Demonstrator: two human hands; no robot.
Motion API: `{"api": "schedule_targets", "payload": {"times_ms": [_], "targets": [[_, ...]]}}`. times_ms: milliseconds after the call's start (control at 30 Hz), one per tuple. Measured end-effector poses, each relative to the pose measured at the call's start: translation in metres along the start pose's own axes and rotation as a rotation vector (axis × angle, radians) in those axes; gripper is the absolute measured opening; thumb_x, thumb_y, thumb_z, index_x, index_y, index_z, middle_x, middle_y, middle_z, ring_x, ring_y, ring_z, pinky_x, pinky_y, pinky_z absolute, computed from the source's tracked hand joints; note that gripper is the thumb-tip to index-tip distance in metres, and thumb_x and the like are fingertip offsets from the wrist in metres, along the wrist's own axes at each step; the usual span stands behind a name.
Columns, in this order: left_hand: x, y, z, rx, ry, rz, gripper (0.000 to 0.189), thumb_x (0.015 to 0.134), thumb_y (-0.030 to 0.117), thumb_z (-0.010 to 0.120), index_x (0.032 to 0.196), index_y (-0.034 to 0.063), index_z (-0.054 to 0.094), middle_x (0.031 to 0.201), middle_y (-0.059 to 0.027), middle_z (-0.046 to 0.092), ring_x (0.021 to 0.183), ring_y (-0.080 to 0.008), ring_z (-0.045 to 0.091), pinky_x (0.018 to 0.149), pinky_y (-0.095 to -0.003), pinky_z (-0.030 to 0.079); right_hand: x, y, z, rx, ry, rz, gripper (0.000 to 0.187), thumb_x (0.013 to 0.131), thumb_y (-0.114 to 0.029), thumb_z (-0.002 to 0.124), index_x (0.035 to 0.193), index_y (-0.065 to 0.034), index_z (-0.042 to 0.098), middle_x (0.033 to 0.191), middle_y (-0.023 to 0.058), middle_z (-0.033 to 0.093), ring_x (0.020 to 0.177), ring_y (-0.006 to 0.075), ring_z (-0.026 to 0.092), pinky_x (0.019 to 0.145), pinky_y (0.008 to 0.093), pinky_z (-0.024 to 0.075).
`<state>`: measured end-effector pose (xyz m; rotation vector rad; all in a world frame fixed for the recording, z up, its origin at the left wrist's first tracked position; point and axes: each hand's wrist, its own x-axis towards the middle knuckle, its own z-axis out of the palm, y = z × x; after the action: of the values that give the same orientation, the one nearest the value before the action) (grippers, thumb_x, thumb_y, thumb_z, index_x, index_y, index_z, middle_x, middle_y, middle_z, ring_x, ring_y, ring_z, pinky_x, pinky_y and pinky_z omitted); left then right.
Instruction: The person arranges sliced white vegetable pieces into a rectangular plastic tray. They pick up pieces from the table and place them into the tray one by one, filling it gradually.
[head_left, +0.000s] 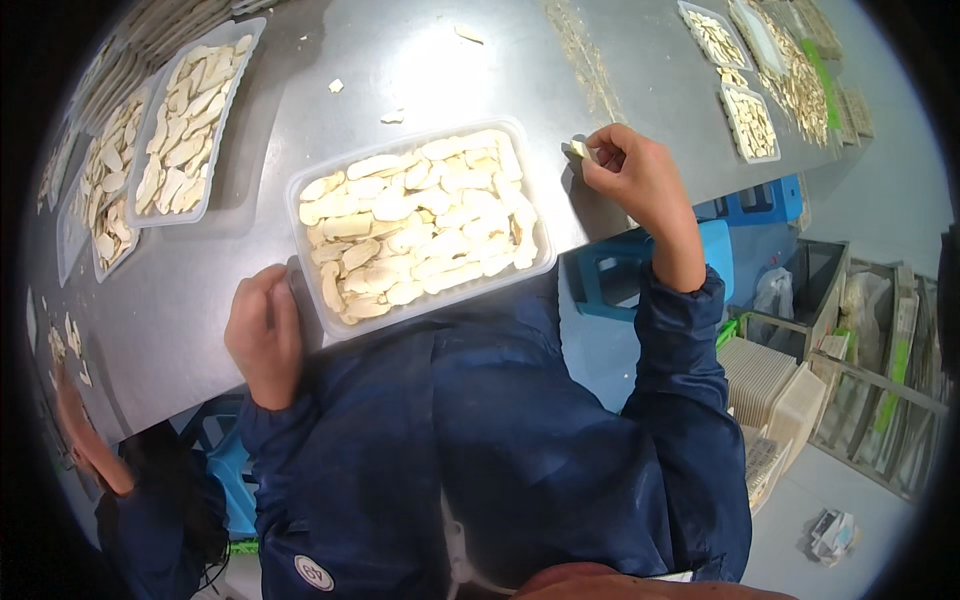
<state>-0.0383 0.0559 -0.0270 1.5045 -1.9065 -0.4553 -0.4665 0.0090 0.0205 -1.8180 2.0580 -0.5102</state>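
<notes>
In front of me a clear plastic tray lies at the edge of the metal table, filled with pale dried slices laid close together. To the right of the tray, my right hand pinches a small pale slice between thumb and fingers, just above the tabletop. My left hand is beside the tray's lower left corner, its fingers curled; I see nothing in it, though its palm is hidden. A few loose slice pieces lie on the metal beyond the tray.
More filled plastic trays stand at the left. Smaller trays and a pile of slender pale pieces are at the far right. A co-worker's arm reaches over the table at the left. Blue stools stand below the table.
</notes>
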Motion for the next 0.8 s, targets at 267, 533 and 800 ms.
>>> {"api": "schedule_targets", "payload": {"times_ms": [267, 533, 800], "targets": [[0.000, 0.000, 0.001, -0.008, 0.012, 0.016, 0.012, 0.101, 0.001, 0.061, 0.110, -0.0045, 0.068, 0.100, -0.0158, 0.070, 0.090, -0.0252, 0.067, 0.082, -0.0328, 0.053, -0.005, -0.020, -0.006, 0.147, 0.013, -0.077, 0.019, 0.090, -0.015, 0.070, 0.100, 0.0003, 0.075, 0.082, 0.0135, 0.069, 0.072, 0.0265, 0.067, 0.067, 0.0350, 0.0523], [0.001, -0.001, 0.000, -0.016, 0.008, 0.023, 0.013, 0.100, -0.001, 0.061, 0.111, -0.0042, 0.067, 0.101, -0.0162, 0.071, 0.090, -0.0252, 0.067, 0.081, -0.0325, 0.053, 0.000, -0.067, 0.017, 0.009, 0.088, -0.575, 0.013, 0.088, -0.011, 0.074, 0.096, -0.0009, 0.077, 0.082, 0.0103, 0.065, 0.075, 0.0279, 0.065, 0.068, 0.0362, 0.0530], [-0.001, -0.003, 0.001, 0.001, 0.004, 0.028, 0.013, 0.100, -0.001, 0.062, 0.112, -0.0036, 0.067, 0.102, -0.0158, 0.071, 0.091, -0.0249, 0.068, 0.082, -0.0323, 0.053, 0.008, -0.076, 0.030, -0.100, 0.108, -0.734, 0.011, 0.077, -0.006, 0.078, 0.083, -0.0044, 0.069, 0.082, 0.0082, 0.066, 0.074, 0.0286, 0.064, 0.068, 0.0370, 0.0527]]}}
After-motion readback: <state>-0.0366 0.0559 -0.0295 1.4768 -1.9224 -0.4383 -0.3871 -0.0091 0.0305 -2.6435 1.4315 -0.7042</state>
